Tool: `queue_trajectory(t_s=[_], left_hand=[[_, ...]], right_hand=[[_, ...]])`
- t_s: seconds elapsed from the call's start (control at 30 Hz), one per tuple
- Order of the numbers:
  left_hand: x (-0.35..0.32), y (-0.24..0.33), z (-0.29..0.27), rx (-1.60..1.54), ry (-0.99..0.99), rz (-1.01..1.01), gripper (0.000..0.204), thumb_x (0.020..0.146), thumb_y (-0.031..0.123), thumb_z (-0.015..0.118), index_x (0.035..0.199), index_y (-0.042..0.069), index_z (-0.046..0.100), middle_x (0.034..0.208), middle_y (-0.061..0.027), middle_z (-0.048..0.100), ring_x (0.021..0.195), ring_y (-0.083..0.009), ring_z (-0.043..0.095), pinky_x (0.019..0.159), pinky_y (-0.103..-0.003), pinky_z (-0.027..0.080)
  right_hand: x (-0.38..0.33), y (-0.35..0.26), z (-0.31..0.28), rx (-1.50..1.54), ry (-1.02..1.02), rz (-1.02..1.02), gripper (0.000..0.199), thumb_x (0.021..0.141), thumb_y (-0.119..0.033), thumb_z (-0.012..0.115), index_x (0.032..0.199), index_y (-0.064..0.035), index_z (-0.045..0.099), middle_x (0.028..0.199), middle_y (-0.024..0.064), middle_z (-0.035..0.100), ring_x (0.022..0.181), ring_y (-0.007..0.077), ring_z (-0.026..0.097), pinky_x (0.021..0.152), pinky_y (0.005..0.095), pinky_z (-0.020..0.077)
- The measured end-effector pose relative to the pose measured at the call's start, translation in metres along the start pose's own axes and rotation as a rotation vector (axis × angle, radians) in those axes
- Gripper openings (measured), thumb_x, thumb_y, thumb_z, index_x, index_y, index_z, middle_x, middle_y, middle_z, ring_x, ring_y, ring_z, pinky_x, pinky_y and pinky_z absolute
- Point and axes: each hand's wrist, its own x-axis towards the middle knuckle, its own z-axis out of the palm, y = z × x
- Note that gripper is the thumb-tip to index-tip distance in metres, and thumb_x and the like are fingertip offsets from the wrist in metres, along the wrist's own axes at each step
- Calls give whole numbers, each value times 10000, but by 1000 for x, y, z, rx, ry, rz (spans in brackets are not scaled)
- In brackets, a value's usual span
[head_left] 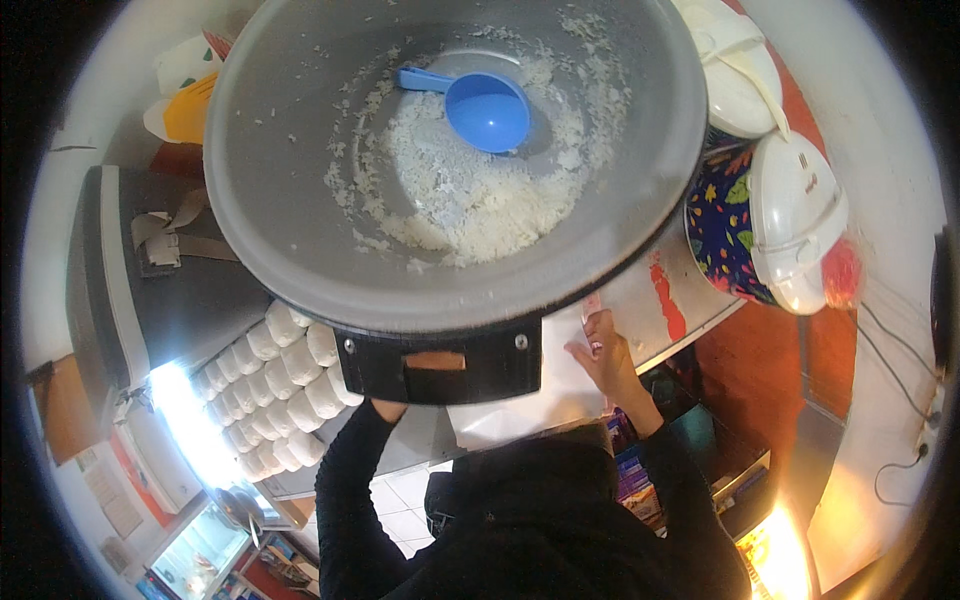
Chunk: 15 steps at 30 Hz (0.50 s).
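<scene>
A large grey tub (300,270) fills the upper middle, with cooked rice (505,215) low inside and smeared on its walls. On the rice lies a blue scoop (487,112), its handle to the left. White paper (560,385) lies on the counter, partly under the tub's black handle (490,375). At the paper's right edge is my right hand (612,368), fingers bent and thumb toward the sheet, seeming to grip it. My left hand (390,410) is mostly hidden below the tub's handle; its fingers do not show.
Several white wrapped bundles (290,385) are stacked left of the tub. To the right stand a patterned container with a white lid (795,210) and another white-lidded container (735,80). A dark grey case (165,290) sits at left. Packets (635,475) show on a lower shelf.
</scene>
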Motion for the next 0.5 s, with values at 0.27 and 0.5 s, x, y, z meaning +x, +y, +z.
queue_trajectory(t_s=[0.27, 0.5], left_hand=[[44, -1, 10, -516, -285, 25, 257, 897, 193, 541, 1086, 21, 522, 1089, -146, 550, 1030, -273, 546, 882, -396, 414], [46, 47, -10, -261, -238, 170, 538, 944, 195, 434, 1410, -30, 290, 1440, -255, 330, 1360, -332, 314, 1117, -386, 254]], right_hand=[[-69, 20, 13, 4, 127, -145, 120, 818, 14, 632, 933, -13, 611, 830, 126, 612, 803, 273, 631, 781, 321, 482], [-103, 12, 3, 135, 35, 155, 224, 889, -5, 564, 1098, -18, 644, 989, 116, 663, 807, 119, 637, 743, 261, 521]])
